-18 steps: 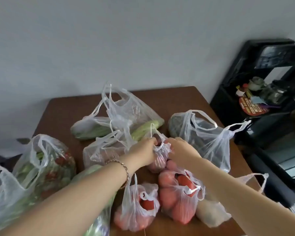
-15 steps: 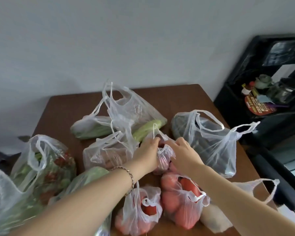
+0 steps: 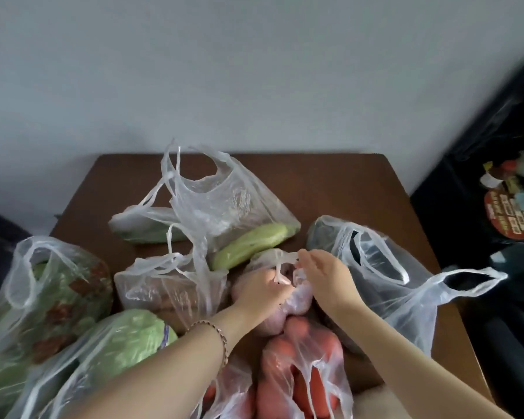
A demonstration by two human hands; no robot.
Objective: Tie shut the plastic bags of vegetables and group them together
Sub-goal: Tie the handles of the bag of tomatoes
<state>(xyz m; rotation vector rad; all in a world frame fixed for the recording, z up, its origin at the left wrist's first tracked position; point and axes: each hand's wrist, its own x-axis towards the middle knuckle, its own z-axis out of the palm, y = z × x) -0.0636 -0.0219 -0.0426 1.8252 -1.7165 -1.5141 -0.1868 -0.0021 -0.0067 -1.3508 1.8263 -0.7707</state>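
**Tying under way on one small bag; most bags not yet closed.**

The left hand [image 3: 263,287] grips one handle strip of the small bag [image 3: 297,300] of pinkish produce at the centre of the table [image 3: 330,189]. The right hand [image 3: 324,275] pinches the other handle loop just above it. No finished knot is visible. The large bag [image 3: 375,276] to the right, the gourd bag [image 3: 224,204] behind and the leafy bag [image 3: 52,291] at far left show loose, open handles. The tomato bag [image 3: 303,373] nearest the camera may be knotted, but this cannot be confirmed. The bags lie near one another. Judged remaining: complete this knot, tie the open bags, then gather all together.
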